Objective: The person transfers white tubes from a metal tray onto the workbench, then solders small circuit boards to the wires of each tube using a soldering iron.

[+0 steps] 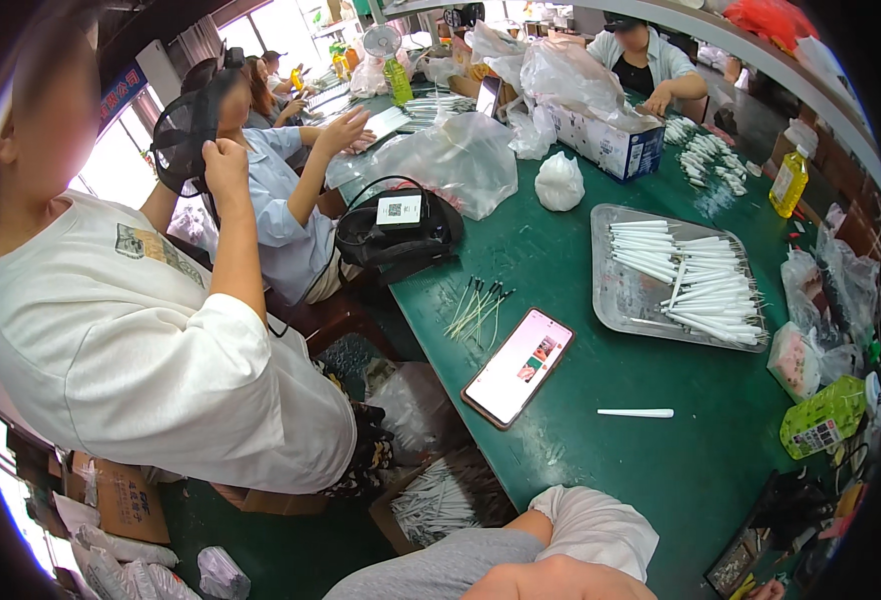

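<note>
Bare skin (559,582), grey cloth (441,570); one phone (519,368), one loose stick (636,413), one tray (618,300)

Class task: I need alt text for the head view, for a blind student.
On a green worktable, a lit smartphone lies near one white tapered stick and a metal tray of slender white sticks; a person in a white T-shirt stands at left.

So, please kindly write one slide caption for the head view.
Green worktable with a metal tray of slender white pieces, a lit phone and one piece lying apart.
</note>
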`<action>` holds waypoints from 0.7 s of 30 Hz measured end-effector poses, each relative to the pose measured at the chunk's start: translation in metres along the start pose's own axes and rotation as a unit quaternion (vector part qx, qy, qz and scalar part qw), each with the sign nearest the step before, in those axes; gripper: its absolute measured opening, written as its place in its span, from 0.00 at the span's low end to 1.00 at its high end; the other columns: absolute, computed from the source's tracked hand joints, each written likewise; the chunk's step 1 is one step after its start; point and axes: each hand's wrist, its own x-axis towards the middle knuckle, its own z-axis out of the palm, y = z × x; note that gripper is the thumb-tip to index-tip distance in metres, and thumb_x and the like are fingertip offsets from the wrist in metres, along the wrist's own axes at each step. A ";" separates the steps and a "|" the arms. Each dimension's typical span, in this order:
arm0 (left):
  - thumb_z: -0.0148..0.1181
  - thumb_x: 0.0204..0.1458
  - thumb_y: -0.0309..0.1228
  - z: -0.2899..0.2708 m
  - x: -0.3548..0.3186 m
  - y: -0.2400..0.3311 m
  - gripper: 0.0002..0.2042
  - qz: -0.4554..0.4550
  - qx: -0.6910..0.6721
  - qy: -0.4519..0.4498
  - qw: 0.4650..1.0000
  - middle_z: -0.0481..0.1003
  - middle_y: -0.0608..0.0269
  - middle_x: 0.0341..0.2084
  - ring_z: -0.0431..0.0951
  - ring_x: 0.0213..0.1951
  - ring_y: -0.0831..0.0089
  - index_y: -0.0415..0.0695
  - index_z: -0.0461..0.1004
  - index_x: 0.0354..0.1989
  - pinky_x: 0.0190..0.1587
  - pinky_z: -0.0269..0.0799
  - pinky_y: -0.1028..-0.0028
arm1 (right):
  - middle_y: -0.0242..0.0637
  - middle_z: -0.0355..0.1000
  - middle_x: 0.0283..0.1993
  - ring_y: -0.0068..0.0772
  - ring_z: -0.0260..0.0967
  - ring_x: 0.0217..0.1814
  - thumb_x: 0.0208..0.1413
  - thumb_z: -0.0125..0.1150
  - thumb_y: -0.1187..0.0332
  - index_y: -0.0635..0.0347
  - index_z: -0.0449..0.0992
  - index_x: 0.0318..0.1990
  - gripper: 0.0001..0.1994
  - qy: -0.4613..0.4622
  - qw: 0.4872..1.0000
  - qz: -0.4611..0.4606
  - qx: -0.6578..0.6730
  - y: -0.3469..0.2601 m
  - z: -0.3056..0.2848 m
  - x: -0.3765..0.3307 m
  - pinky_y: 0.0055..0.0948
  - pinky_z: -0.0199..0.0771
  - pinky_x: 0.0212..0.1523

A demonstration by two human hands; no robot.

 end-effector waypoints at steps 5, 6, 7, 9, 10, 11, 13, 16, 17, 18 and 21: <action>0.57 0.51 0.44 0.003 -0.024 -0.052 0.15 0.012 0.001 -0.061 0.998 0.68 0.61 0.29 0.68 0.34 0.63 0.47 0.66 0.36 0.39 0.64 0.66 | 0.28 0.59 0.22 0.17 0.53 0.20 0.60 0.50 0.71 0.56 0.64 0.32 0.04 -0.023 1.000 0.009 0.005 0.007 0.001 0.007 0.21 0.56 0.22; 0.57 0.51 0.44 0.002 -0.030 -0.060 0.15 0.016 0.002 -0.072 0.997 0.68 0.61 0.29 0.68 0.35 0.63 0.47 0.66 0.37 0.39 0.64 0.66 | 0.28 0.59 0.22 0.17 0.53 0.21 0.60 0.50 0.71 0.56 0.64 0.32 0.04 -0.029 1.000 0.011 0.005 0.008 0.002 0.009 0.21 0.56 0.22; 0.57 0.51 0.43 0.000 -0.036 -0.069 0.14 0.019 0.003 -0.083 0.996 0.68 0.61 0.30 0.68 0.35 0.63 0.47 0.66 0.37 0.40 0.64 0.66 | 0.28 0.59 0.22 0.17 0.53 0.21 0.60 0.50 0.71 0.56 0.64 0.32 0.04 -0.034 0.999 0.012 0.005 0.009 0.004 0.010 0.21 0.56 0.22; 0.56 0.52 0.42 -0.001 -0.047 -0.087 0.14 0.025 0.004 -0.107 0.994 0.69 0.61 0.31 0.68 0.37 0.63 0.47 0.66 0.38 0.41 0.64 0.66 | 0.28 0.58 0.22 0.17 0.53 0.21 0.61 0.49 0.71 0.56 0.64 0.33 0.04 -0.044 0.999 0.016 0.007 0.012 0.007 0.013 0.21 0.56 0.22; 0.56 0.52 0.42 -0.001 -0.052 -0.097 0.14 0.027 0.004 -0.120 0.992 0.69 0.61 0.32 0.69 0.37 0.63 0.47 0.66 0.39 0.42 0.64 0.66 | 0.28 0.58 0.22 0.17 0.53 0.21 0.61 0.49 0.70 0.56 0.64 0.33 0.04 -0.049 0.999 0.017 0.008 0.013 0.009 0.015 0.20 0.56 0.22; 0.56 0.52 0.42 -0.001 -0.058 -0.107 0.14 0.030 0.004 -0.132 0.991 0.69 0.61 0.33 0.69 0.38 0.62 0.47 0.66 0.39 0.42 0.64 0.65 | 0.28 0.58 0.22 0.17 0.53 0.21 0.61 0.48 0.70 0.56 0.64 0.33 0.04 -0.053 0.998 0.019 0.009 0.015 0.010 0.017 0.20 0.56 0.22; 0.56 0.53 0.41 -0.004 -0.069 -0.126 0.13 0.036 0.005 -0.155 0.987 0.70 0.61 0.34 0.69 0.39 0.62 0.47 0.66 0.40 0.43 0.64 0.65 | 0.27 0.58 0.22 0.17 0.53 0.21 0.61 0.48 0.70 0.55 0.64 0.33 0.04 -0.063 0.998 0.022 0.010 0.018 0.013 0.020 0.20 0.56 0.22; 0.55 0.53 0.39 -0.008 -0.085 -0.155 0.13 0.042 0.002 -0.189 0.981 0.71 0.61 0.36 0.70 0.41 0.62 0.47 0.66 0.42 0.45 0.64 0.65 | 0.27 0.57 0.22 0.16 0.53 0.21 0.62 0.47 0.69 0.55 0.64 0.33 0.05 -0.074 0.997 0.029 0.010 0.020 0.016 0.024 0.20 0.55 0.22; 0.55 0.53 0.39 -0.009 -0.090 -0.166 0.13 0.044 0.001 -0.199 0.979 0.71 0.61 0.36 0.70 0.42 0.62 0.47 0.66 0.42 0.46 0.64 0.65 | 0.27 0.57 0.22 0.16 0.53 0.21 0.62 0.47 0.69 0.55 0.64 0.33 0.05 -0.077 0.997 0.031 0.010 0.021 0.016 0.025 0.20 0.55 0.22; 0.55 0.54 0.39 -0.009 -0.096 -0.172 0.13 0.046 0.004 -0.211 0.976 0.71 0.61 0.37 0.70 0.42 0.61 0.47 0.67 0.43 0.46 0.64 0.65 | 0.27 0.57 0.22 0.16 0.53 0.21 0.62 0.47 0.68 0.55 0.64 0.33 0.05 -0.084 0.996 0.034 0.012 0.021 0.020 0.025 0.20 0.55 0.22; 0.55 0.54 0.37 -0.009 -0.112 -0.192 0.12 0.053 0.010 -0.247 0.968 0.72 0.61 0.39 0.71 0.44 0.61 0.47 0.67 0.44 0.48 0.64 0.64 | 0.27 0.56 0.22 0.16 0.53 0.21 0.63 0.46 0.68 0.54 0.64 0.34 0.05 -0.102 0.994 0.042 0.017 0.019 0.029 0.026 0.20 0.55 0.22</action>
